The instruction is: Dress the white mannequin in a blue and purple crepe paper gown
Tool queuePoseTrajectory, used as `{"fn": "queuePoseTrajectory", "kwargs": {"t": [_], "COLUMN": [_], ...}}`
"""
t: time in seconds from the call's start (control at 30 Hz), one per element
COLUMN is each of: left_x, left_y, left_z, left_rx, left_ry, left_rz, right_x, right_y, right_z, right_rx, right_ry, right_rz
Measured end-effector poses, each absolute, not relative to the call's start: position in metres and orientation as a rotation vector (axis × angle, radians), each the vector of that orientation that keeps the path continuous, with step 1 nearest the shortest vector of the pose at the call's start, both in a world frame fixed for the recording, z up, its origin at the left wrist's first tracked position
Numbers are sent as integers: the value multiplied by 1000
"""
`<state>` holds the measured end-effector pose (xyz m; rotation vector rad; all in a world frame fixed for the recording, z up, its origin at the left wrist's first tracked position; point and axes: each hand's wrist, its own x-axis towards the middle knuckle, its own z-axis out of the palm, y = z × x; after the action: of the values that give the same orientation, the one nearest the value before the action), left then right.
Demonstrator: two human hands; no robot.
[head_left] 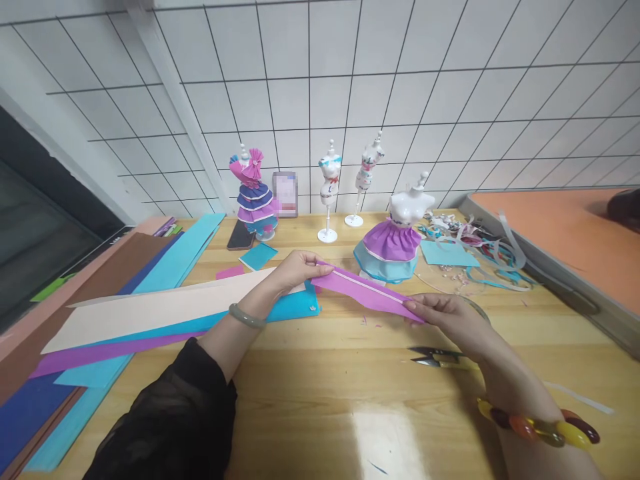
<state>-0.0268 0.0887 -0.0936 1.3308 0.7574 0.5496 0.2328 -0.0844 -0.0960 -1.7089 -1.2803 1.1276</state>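
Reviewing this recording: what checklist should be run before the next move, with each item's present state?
1. Purple strip held at both ends: ok, left hand and right hand pinch it.
2. White line facing up: ok.
3. Strip's underside clean: cannot tell, hidden.
4. Snips closed: not ok, blades apart.
5. Skirted dress form upright: ok.
6. Table free of purple scraps: not ok, some lie below the strip.

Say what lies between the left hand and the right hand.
In the head view, a purple strip with a pale line along it spans the gap, pinched by left hand and right hand.
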Motion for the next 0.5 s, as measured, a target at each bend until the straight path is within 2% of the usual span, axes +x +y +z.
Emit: {"fn": "queuePoseTrajectory", "kwargs": {"t": [0.5], "left_x": [-24], "left_y": [95], "left_z": [-99], "left_rx": [1159], "left_ry": [772], "left_rz": [727], "right_x": [228], "right_y": [-83], "right_z": [-95], "right_rx": [-1763], "right_ry": [-1335], "right_rz": [967]}}
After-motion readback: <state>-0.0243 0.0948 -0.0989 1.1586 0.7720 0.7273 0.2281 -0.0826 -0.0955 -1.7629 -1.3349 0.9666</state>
